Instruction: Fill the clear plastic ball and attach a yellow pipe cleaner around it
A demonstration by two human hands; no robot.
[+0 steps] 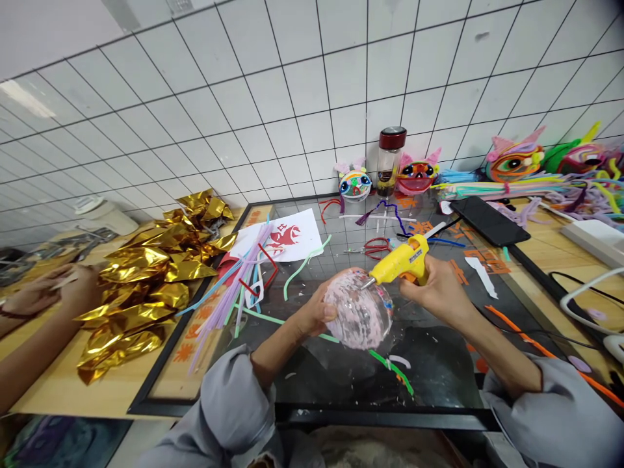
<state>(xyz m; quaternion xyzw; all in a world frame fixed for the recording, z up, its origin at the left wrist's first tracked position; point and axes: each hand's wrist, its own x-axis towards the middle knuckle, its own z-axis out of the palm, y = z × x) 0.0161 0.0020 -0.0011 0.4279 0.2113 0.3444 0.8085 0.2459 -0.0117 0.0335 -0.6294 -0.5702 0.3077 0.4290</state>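
My left hand point(316, 309) grips the left side of a clear round ball point(359, 315), its surface partly lined with pale pink fuzzy material and small coloured bits at its right. A yellow hot glue gun point(400, 262) is held in my right hand point(433, 286), a white glue stick jutting from its back. The gun's metal nozzle meets or nearly meets the ball's upper side; I cannot tell whether it touches. Below the ball lies a green pipe cleaner point(392, 372). Behind it are red-handled scissors point(377, 247).
Lilac pipe cleaners point(234, 279) and a white sheet with a red print point(306, 229) lie left. Gold foil point(151, 273) lies beside another person's hands point(63, 292). At the back stand a bottle point(390, 166) and decorated animal heads point(355, 184). A phone point(490, 221) rests right, near cables.
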